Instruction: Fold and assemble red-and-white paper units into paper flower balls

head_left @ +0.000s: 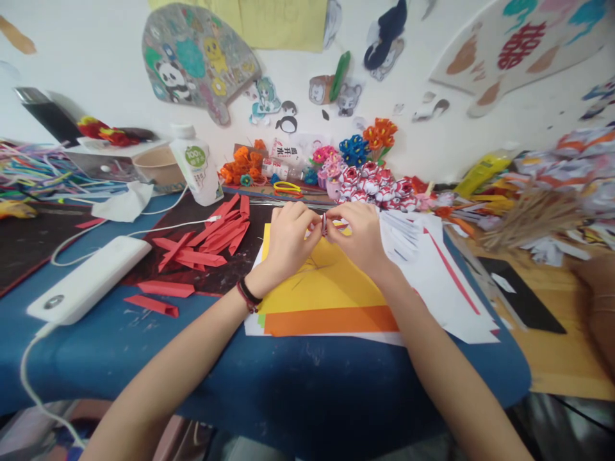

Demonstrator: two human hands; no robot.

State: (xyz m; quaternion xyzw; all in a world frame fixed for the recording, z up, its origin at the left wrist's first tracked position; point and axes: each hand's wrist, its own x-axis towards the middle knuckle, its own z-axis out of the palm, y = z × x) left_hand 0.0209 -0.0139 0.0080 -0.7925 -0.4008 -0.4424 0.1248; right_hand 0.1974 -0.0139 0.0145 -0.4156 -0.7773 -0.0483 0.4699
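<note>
Over the yellow paper [336, 282], my left hand [293, 237] and my right hand [358, 234] meet. Fingertips of both pinch a small red-and-white paper piece [324, 224], mostly covered by the fingers. Beneath the yellow sheet an orange sheet [331, 320] and white sheets show at the edges. Thin dark lines cross the yellow paper under my hands. Folded red paper strips [206, 240] lie to the left on a dark mat. White paper strips [398, 234] rest right of my right hand.
A white power bank [89, 278] with cables lies left, near a white bottle [196, 166]. Red-and-white paper flowers [375, 186] and yellow-handled scissors [288, 187] stand or lie behind. At right are a black phone-like slab [521, 294], brown sticks [523, 214] and a person's arm [598, 301].
</note>
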